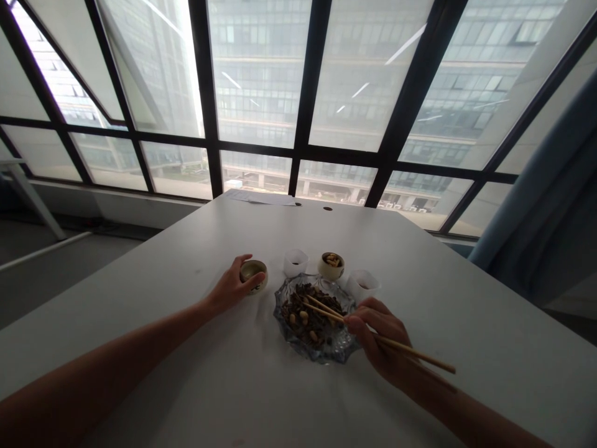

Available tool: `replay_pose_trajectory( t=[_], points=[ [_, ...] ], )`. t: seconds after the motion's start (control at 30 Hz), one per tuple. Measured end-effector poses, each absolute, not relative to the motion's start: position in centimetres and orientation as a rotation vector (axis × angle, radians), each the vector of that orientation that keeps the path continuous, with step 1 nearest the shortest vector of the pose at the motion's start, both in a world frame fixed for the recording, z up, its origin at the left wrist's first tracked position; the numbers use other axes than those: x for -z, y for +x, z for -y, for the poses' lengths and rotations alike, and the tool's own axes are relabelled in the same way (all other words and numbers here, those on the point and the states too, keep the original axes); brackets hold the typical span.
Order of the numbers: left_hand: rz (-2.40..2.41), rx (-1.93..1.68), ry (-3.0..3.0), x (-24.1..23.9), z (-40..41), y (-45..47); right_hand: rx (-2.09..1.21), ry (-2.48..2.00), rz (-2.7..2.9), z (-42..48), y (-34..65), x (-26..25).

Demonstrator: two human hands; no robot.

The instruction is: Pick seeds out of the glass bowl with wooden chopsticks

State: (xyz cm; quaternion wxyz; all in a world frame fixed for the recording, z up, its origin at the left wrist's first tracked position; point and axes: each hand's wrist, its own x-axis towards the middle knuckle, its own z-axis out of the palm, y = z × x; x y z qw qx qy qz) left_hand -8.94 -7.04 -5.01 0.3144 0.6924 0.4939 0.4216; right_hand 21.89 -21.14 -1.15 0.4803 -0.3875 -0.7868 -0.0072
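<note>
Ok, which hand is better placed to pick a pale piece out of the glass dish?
Likely the right: the right hand holds the chopsticks, their tips over the glass dish. The left hand is around the small bowl, beside the dish.

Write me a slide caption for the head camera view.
Left hand gripping a small bowl, right hand holding chopsticks over a glass dish of dark bits.

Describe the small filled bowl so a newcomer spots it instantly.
On the white table, find the scalloped glass plate. Just beyond its far edge, between two whitish cups, stands the small bowl. Unlike the similar bowl at the left hand, it holds yellowish pieces.
</note>
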Motion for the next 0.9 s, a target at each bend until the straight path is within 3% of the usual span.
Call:
replay_pose_trajectory(
  t=[0.33,0.9],
  points=[
    [-1.303,-1.083,1.835,4.99,7.36,-9.14,0.089,-0.847,1.997,21.75,21.91,1.14],
    [-1.317,-1.049,1.830,4.59,7.67,-9.09,-0.110,-0.944,1.803,21.32,21.90,1.88]
  ],
)
